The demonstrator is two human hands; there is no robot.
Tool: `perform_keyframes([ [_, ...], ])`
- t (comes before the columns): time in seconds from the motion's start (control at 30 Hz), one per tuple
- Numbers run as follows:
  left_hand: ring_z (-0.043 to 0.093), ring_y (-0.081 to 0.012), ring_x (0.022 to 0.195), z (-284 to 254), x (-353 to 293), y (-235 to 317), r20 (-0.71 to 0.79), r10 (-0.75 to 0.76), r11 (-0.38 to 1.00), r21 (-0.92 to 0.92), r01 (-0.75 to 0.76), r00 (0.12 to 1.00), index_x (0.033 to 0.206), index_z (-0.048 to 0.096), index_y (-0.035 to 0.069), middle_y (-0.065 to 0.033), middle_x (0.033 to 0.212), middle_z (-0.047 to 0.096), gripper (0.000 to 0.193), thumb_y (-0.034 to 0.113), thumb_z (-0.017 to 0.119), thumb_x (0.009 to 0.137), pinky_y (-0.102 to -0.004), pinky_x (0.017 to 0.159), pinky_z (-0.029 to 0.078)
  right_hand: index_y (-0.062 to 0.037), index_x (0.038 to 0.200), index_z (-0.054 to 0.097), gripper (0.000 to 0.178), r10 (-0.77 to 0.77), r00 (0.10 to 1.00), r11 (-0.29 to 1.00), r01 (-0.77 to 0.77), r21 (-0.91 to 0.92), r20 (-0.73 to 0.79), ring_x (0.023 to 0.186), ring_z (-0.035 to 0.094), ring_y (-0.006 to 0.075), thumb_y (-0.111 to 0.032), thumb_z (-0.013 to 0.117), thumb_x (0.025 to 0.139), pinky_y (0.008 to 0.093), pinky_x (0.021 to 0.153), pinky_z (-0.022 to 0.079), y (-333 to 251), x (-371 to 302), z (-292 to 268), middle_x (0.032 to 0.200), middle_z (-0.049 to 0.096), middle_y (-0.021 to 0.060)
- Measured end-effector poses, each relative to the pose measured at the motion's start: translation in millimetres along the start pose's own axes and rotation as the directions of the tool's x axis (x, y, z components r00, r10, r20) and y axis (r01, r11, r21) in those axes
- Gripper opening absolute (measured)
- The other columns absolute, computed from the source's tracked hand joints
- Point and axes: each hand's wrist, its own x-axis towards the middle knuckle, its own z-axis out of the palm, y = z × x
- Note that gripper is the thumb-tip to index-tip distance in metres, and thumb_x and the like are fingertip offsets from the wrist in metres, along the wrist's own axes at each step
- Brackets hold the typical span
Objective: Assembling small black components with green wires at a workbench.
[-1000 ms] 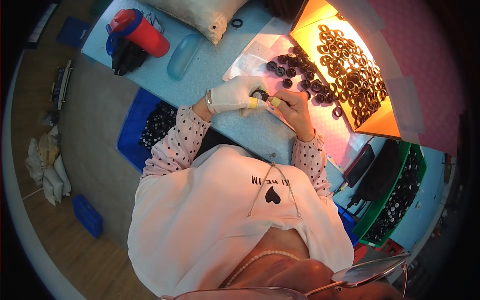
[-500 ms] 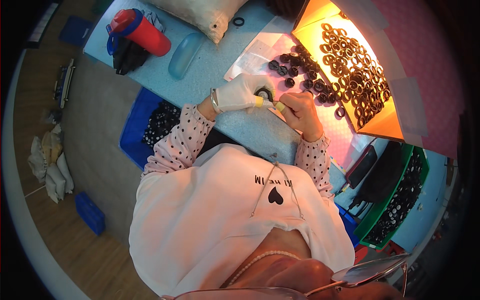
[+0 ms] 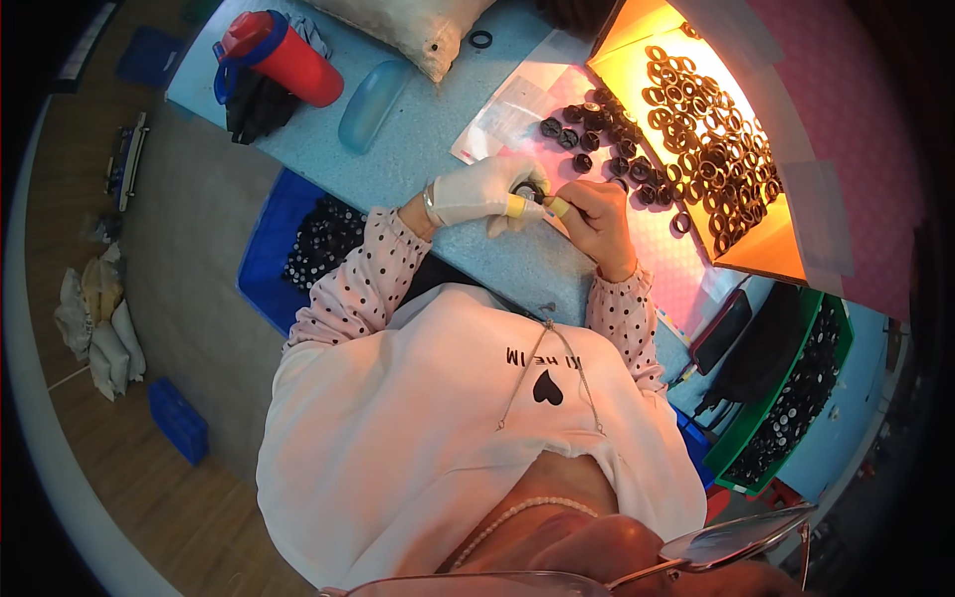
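Observation:
In a white glove, my left hand (image 3: 476, 191) is closed round a small round black part (image 3: 530, 190) with a pale centre. My right hand (image 3: 597, 214), bare but for a yellow finger cover, is pinched at the edge of that part; whatever lies between its fingertips is too small to make out. Both hands meet just above the near edge of the light blue table. Past them, loose black round caps (image 3: 589, 140) are spread over a pink sheet. Many black rings (image 3: 711, 169) lie in a brightly lit box (image 3: 761, 244) beside the caps.
A red bottle (image 3: 303, 70) and a clear blue case (image 3: 374, 107) stand at the far left, near a pale cushion (image 3: 398, 25). Blue bin (image 3: 261, 244) and green tray (image 3: 761, 438) hold small dark parts. A dark phone-like case (image 3: 718, 331) lies at right.
Both hands stay together at the black part, with only slight finger movement. The whole view has shifted a little.

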Motion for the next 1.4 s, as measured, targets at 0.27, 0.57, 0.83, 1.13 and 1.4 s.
perform_keyframes([
  [0.27, 0.055, -0.0140, 0.050, 9.7, 0.1, -6.1, -0.075, 0.106, 0.976, -0.181, -0.118, 0.992, 0.105, 0.053, 0.002, -0.0082, 0.074, 0.060, 0.028, 0.021, 0.067, 0.091, -0.0250, 0.046, 0.043, -0.0001, 0.073, 0.064, 0.012, 0.032, 0.998, 0.994, -0.038, 0.099, 0.057, 0.045, 0.044, 0.0163, -0.007, 0.070, 0.082, 0.0297, 0.044, 0.033, 2.1, -1.7, -8.2, 0.054, 0.046, 0.0088],
  [0.57, 0.053, -0.0141, 0.051, 2.3, 6.8, -43.7, -0.061, 0.235, 0.893, -0.380, -0.240, 0.970, 0.106, 0.056, 0.004, -0.0075, 0.077, 0.059, 0.028, 0.026, 0.067, 0.093, -0.0247, 0.052, 0.044, -0.0002, 0.072, 0.063, 0.018, 0.044, 0.991, 0.993, -0.058, 0.103, 0.126, 0.044, 0.038, 0.0158, -0.010, 0.069, 0.085, 0.0288, 0.044, 0.032, -1.4, -0.5, -4.1, 0.054, 0.043, 0.0080],
  [0.83, 0.047, -0.0090, 0.051, 1.9, -7.9, -17.9, -0.127, 0.169, 0.942, -0.272, -0.199, 0.977, 0.109, 0.058, 0.003, -0.0048, 0.075, 0.057, 0.027, 0.023, 0.067, 0.092, -0.0224, 0.046, 0.037, 0.0014, 0.075, 0.065, 0.016, 0.208, 0.976, 0.965, -0.215, 0.148, 0.063, 0.047, 0.040, 0.0127, -0.010, 0.067, 0.087, 0.0290, 0.046, 0.032, -6.8, -1.7, 3.1, 0.055, 0.045, 0.0086],
  [1.13, 0.046, -0.0063, 0.050, 8.4, 2.9, -32.4, -0.190, 0.238, 0.851, -0.432, -0.299, 0.953, 0.108, 0.057, 0.003, -0.0022, 0.077, 0.058, 0.026, 0.025, 0.064, 0.095, -0.0194, 0.044, 0.035, 0.0008, 0.073, 0.061, 0.020, 0.143, 0.984, 0.976, -0.158, 0.151, 0.108, 0.046, 0.038, 0.0130, -0.012, 0.065, 0.089, 0.0289, 0.045, 0.032, -6.0, 1.1, 4.1, 0.055, 0.042, 0.0085],
  [1.4, 0.048, -0.0066, 0.053, 19.3, 19.7, -35.5, -0.217, 0.302, 0.701, -0.610, -0.370, 0.928, 0.106, 0.058, 0.003, -0.0022, 0.081, 0.060, 0.029, 0.031, 0.061, 0.097, -0.0195, 0.047, 0.037, 0.0014, 0.073, 0.058, 0.023, 0.105, 0.990, 0.987, -0.115, 0.108, 0.091, 0.046, 0.037, 0.0143, -0.013, 0.063, 0.091, 0.0296, 0.045, 0.032, -7.8, 0.1, 6.2, 0.056, 0.041, 0.0096],
])
